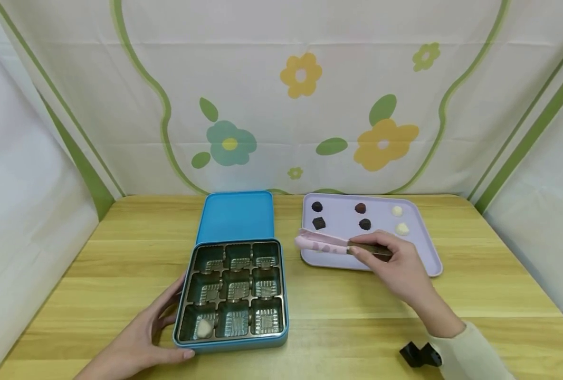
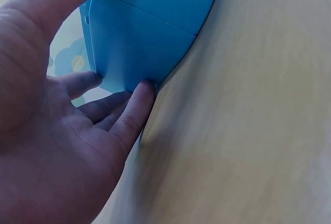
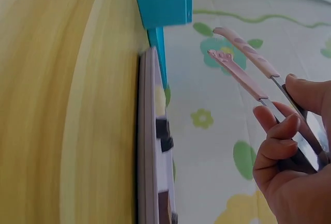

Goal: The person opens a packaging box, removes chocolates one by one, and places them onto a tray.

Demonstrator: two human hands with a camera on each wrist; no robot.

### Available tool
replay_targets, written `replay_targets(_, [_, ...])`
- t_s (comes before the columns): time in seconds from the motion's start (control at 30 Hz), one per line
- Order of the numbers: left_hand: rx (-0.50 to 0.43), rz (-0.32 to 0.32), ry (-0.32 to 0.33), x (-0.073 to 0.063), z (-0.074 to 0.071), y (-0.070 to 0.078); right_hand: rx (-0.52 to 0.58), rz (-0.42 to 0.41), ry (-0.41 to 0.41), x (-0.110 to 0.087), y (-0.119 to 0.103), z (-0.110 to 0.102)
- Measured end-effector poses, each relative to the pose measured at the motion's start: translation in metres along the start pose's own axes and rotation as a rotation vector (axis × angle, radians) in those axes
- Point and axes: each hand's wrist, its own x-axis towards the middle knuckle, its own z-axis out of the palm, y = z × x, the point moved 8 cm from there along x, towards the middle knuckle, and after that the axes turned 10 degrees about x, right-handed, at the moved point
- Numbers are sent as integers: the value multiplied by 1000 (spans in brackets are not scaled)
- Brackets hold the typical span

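My right hand (image 1: 397, 266) holds serving tongs (image 1: 326, 245) with pink tips and metal handles. The tips stand apart with nothing between them, over the left front edge of the lilac tray (image 1: 428, 253). In the right wrist view, thumb and fingers grip the tongs (image 3: 243, 71) by the handles. The left hand (image 1: 141, 335) rests against the left front corner of a blue tin (image 1: 243, 344), thumb at the front, fingers along the side. In the left wrist view, fairly straight fingertips touch the tin's wall (image 2: 137, 43). One white chocolate (image 1: 204, 329) lies in the front left compartment of its insert.
On the tray sit several chocolates: dark ones (image 1: 318, 223) at left, brown and dark (image 1: 360, 208) in the middle, white (image 1: 402, 229) at right. A blue lid (image 1: 238, 214) lies behind the tin. Flowered cloth (image 1: 272, 105) hangs at the table's back edge.
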Motion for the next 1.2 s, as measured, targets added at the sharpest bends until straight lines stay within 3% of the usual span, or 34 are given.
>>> replay_targets(0.43, [-13,-31,-11,1,0,-4,76,-84,-220,8,-36,79])
replay_targets(0.63, [-21,-25,-9,1,0,-4,152,-83,-304,9,-47,103])
replay_targets(0.8, [-6,-4,5,0,-1,-3,181,-136,-380,8,-57,122])
replay_targets(1.2, [3,3,3,1,-1,-4,126,-240,-589,-2,-79,167])
